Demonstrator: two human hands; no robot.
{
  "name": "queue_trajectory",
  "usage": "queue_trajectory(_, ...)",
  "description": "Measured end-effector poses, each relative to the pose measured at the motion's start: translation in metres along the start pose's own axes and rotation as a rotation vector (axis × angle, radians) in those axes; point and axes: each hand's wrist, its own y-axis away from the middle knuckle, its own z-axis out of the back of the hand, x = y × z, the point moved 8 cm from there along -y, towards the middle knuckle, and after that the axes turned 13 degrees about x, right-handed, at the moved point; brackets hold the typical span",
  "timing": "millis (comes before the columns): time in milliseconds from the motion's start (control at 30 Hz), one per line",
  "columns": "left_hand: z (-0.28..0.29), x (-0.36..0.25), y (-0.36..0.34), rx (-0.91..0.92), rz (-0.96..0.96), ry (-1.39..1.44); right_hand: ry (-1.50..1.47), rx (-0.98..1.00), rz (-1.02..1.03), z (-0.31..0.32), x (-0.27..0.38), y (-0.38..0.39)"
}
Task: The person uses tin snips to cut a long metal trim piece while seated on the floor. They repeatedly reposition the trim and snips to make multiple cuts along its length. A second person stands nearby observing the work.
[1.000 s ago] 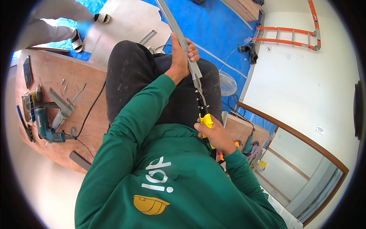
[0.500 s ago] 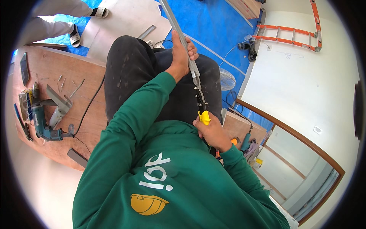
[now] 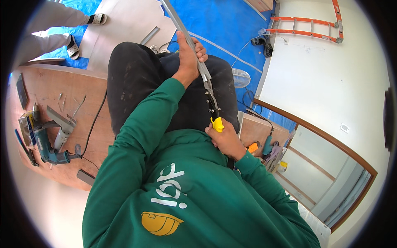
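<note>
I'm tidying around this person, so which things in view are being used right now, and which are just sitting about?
In use, both held:
- yellow-handled snips
- grey metal channel

Apparently just sitting about:
- teal power drill
- white fan
- orange ladder

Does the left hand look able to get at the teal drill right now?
Probably not: the left hand is wrapped around the metal channel, and the teal drill lies off to the left on the wooden board.
</note>
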Motion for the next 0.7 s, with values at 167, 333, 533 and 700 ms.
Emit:
queue_trajectory(167,-0.001,-0.003,-0.001,0.014,0.000,-0.004,-0.179,0.131,-0.095,-0.005,0.006,0.007)
queue_trajectory(333,-0.003,-0.012,0.005,0.017,0.008,-0.014,-0.166,0.306,-0.130,0.004,0.009,0.039)
queue_trajectory(533,-0.018,-0.042,0.023,0.163,0.024,0.100,0.909,-0.345,0.294,0.067,0.007,0.098)
queue_trajectory(700,-0.047,-0.078,0.044,0.278,0.018,0.260,1.148,-0.540,0.560,0.091,0.080,0.081)
